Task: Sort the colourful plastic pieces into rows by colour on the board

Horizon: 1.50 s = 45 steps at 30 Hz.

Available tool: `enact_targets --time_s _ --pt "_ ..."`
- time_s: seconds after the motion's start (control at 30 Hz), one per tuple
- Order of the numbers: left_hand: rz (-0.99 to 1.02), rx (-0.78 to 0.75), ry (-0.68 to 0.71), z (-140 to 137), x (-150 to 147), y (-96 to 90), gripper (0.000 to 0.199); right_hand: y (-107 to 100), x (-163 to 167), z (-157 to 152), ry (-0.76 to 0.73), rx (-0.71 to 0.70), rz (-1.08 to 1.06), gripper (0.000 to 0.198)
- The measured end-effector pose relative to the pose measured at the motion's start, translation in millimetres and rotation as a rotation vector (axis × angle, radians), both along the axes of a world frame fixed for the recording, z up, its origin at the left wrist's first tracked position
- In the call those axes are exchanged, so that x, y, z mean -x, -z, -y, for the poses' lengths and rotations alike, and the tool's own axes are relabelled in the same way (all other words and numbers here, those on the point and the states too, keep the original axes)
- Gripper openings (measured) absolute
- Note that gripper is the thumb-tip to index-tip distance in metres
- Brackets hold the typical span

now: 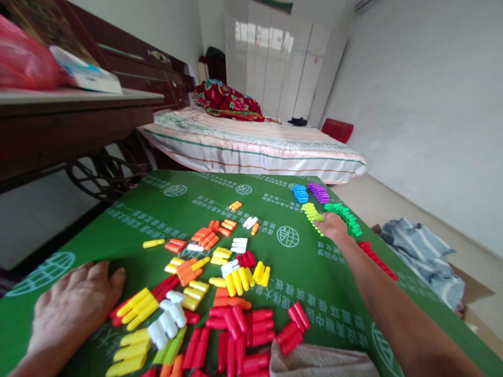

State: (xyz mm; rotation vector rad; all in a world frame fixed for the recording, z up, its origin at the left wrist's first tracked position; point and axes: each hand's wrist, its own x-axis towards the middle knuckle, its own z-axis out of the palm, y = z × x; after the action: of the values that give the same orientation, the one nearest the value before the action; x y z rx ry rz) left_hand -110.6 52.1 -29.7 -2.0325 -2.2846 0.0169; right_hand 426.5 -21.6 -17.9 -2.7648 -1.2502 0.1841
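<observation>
My left hand (pixel 80 301) lies flat on the green board (pixel 129 220), fingers stretched out, left of a loose scatter of small marker-shaped plastic pieces. Among these are yellow pieces (pixel 138 308), white pieces (pixel 167 319), red pieces (pixel 231 322) and orange pieces (pixel 190 269), many joined in short strips. On the far right, my right hand (pixel 334 226) reaches out with its fingers closed at the near end of a lime-green row (pixel 312 210). Its fingertips are partly hidden. Around it stand a green row (pixel 348 219), a blue row (pixel 299 193), a purple row (pixel 318 192) and a red row (pixel 377 260).
A grey-brown cloth (pixel 322 361) lies at the board's near edge. Beyond the board is a bed (pixel 255 144). A wooden table (pixel 78 107) with a red plastic bag (pixel 25 57) stands left. Striped fabric (pixel 422 259) is on the right, beside the board.
</observation>
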Motion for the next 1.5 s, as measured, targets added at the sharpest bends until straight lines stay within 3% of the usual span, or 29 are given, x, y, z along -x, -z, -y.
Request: enact_targets --time_s 0.63,0.83,1.0,1.17,1.33,1.5 --pt "0.044 0.018 0.02 13 -19 -21.1 0.083 2 3 3 -0.03 -0.002 0.024 0.04" --pt "0.082 -0.038 0.053 19 -20 -18.2 0.069 -5 26 18 -0.096 -0.053 0.114 0.045" --pt "0.066 -0.07 0.053 25 -22 -11.2 0.059 -15 88 33 -0.405 -0.224 0.076 0.039" --pt "0.062 -0.114 0.05 28 -23 -6.7 0.052 -42 188 61 -0.923 -0.297 -0.186 0.022" --pt "0.073 -0.15 0.055 32 -24 -4.0 0.048 -53 271 84 -1.232 -0.125 -0.191 0.024" --pt "0.093 -0.175 0.067 33 -23 -1.6 0.048 -41 312 89 -1.301 0.06 -0.083 0.027"
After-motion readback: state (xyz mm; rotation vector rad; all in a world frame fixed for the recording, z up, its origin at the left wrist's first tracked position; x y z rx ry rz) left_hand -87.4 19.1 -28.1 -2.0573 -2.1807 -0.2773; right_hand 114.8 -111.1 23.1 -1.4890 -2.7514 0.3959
